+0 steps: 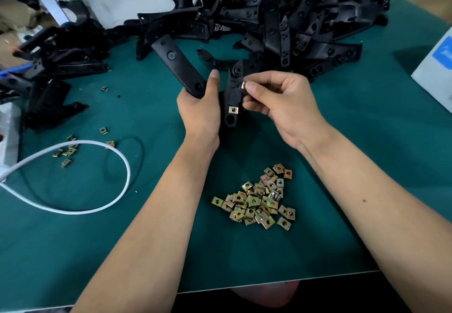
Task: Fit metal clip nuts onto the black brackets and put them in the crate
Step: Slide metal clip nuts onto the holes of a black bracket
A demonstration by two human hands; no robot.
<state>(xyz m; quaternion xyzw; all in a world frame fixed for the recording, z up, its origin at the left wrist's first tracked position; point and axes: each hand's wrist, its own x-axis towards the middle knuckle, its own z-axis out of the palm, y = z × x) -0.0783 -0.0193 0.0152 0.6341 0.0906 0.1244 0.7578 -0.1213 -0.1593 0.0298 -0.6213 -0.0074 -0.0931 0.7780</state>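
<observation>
A green mat [122, 239] covers the table, smooth and slightly soft-looking, likely chosen so small parts stay put. Across its far side sprawls a heap of black brackets [281, 26], matt moulded plastic with long flat arms and round holes, piled loosely within reach; a smaller stack of brackets [56, 68] lies at the far left. A white box [435, 68] sits at the right edge. No crate can be made out. A white cable [122, 163] loops over the mat on the left.

The left hand [199, 112] grasps one black bracket [176, 63] by its middle, fingers wrapped round it, tilting one arm up and the other towards the right hand, probably to present the mounting tab. One clip nut [233, 109] is already seated on that arm. The right hand [276, 104] pinches a second clip nut [243, 84] between thumb and forefinger just at the bracket's edge, seemingly lining it up to slide on.

Near, between the forearms, lies a pile of clip nuts [259, 202], small square folded metal pieces with a yellowish plated sheen. Stray clip nuts [68, 151] dot the left.
</observation>
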